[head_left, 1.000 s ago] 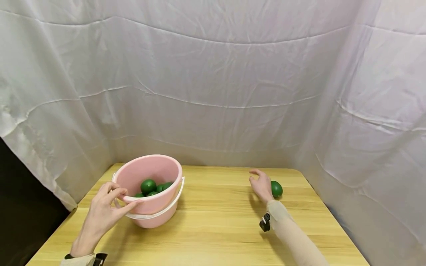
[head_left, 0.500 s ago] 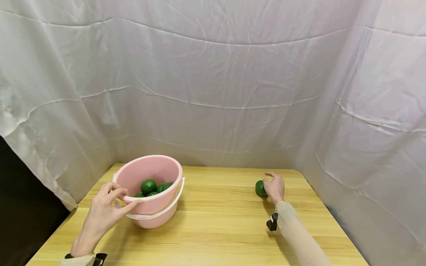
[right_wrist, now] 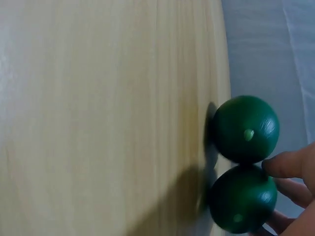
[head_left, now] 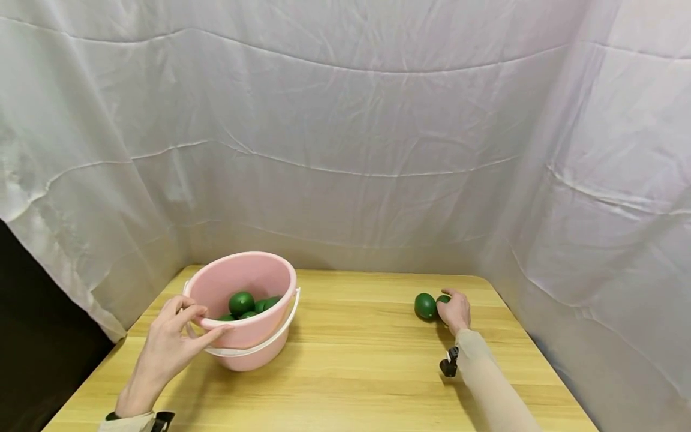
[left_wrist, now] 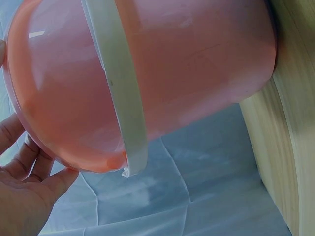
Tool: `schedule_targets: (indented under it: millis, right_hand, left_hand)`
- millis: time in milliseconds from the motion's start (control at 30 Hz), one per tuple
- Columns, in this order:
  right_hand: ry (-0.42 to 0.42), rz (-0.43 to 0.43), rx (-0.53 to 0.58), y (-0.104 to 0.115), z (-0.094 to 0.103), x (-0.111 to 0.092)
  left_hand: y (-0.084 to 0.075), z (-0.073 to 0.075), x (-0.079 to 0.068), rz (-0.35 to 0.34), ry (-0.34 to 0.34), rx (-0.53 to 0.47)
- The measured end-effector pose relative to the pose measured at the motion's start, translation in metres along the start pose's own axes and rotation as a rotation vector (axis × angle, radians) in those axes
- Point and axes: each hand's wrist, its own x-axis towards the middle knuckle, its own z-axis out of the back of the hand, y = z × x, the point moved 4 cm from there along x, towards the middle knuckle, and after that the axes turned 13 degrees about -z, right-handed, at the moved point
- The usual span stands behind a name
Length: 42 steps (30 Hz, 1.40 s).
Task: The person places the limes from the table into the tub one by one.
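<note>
At the left stands a pink bucket (head_left: pixel 243 343) with a white handle (head_left: pixel 291 312), several dark green round fruits (head_left: pixel 241 303) inside. My left hand (head_left: pixel 164 348) pinches its near rim, the thumb along the outside; in the left wrist view the fingers (left_wrist: pixel 17 160) meet the rim. At the right, my right hand (head_left: pixel 455 310) grips one green fruit (head_left: pixel 443 299), partly covering it. Another green fruit (head_left: pixel 425 306) sits immediately left. The right wrist view has the thumb (right_wrist: pixel 288 164) on the lower fruit (right_wrist: pixel 242 199), against the upper fruit (right_wrist: pixel 247 129).
A wooden table (head_left: pixel 345 366) carries everything. Pale cloth (head_left: pixel 345 198) hangs behind it and along both sides. A dark panel (head_left: pixel 43 336) stands beyond the table's left edge. Each wrist wears a small black device (head_left: pixel 449 362).
My right hand has shifted right, past the left fruit to the right one, uncovering the left fruit. My left hand and the bucket have stayed in place.
</note>
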Motion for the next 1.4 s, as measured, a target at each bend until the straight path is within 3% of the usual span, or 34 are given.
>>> schedule_targets:
  millis: [533,767,1067,1200,1400]
  right_hand:
    - [0.088,-0.017,-0.009,-0.016,0.001,0.005]
    - [0.043,-0.111,0.088,-0.024,0.006,0.008]
    - [-0.009,-0.143,0.181,-0.029,0.009,0.010]
    - [-0.028,-0.125,0.269,-0.028,0.010,0.013]
    - [0.010,-0.091,0.381,-0.021,0.009,0.017]
  left_hand:
    - [-0.001,0.001,0.001,0.004,-0.001,0.002]
    - [-0.002,0.002,0.002,0.007,-0.001,0.002]
    - [-0.003,0.001,0.003,0.017,0.010,0.011]
    - [-0.002,0.001,0.002,0.026,0.010,0.008]
    - [-0.002,0.001,0.002,0.029,0.011,0.013]
